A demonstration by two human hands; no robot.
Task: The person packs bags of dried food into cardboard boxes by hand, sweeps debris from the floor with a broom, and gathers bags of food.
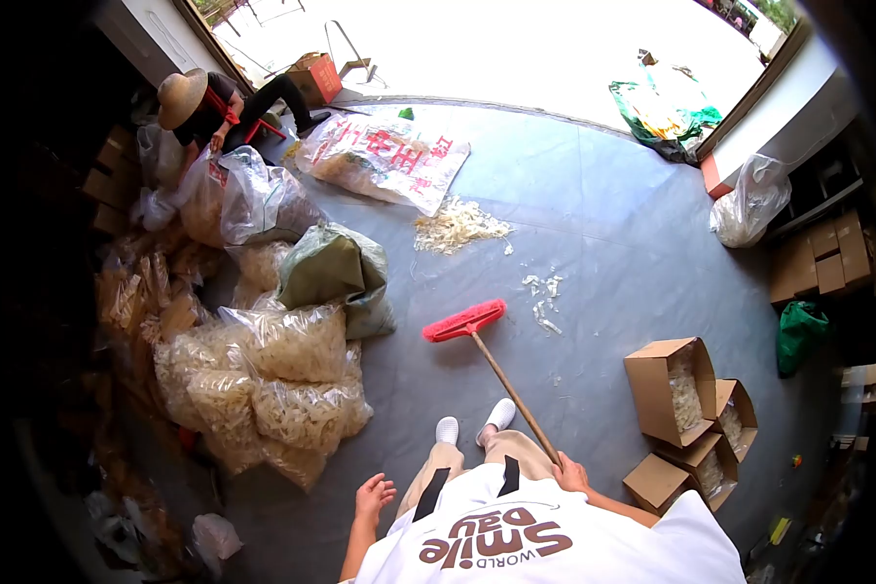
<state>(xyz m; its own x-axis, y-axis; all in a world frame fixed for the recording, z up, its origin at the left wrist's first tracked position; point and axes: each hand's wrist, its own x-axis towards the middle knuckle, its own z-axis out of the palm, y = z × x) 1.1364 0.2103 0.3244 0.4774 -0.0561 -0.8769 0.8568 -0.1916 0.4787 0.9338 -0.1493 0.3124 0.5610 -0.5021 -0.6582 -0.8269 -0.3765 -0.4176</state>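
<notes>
My right hand (572,476) is wrapped round the top of a wooden-handled broom (512,385) at my right hip. Its red bristle head (464,321) rests on the grey floor ahead of my feet. To the left of my body, my left hand (371,497) holds nothing, its fingers loosely bent and apart. Beyond the broom head lies a pile of pale, flaky strips (460,226). A few white scraps (543,300) are scattered nearer, right of the broom head.
Clear bags full of pale strips (297,346) and a green sack (333,268) crowd the left. A large printed sack (384,156) lies near the doorway, close to a seated person in a straw hat (183,97). Several open cardboard boxes (667,389) stand at the right.
</notes>
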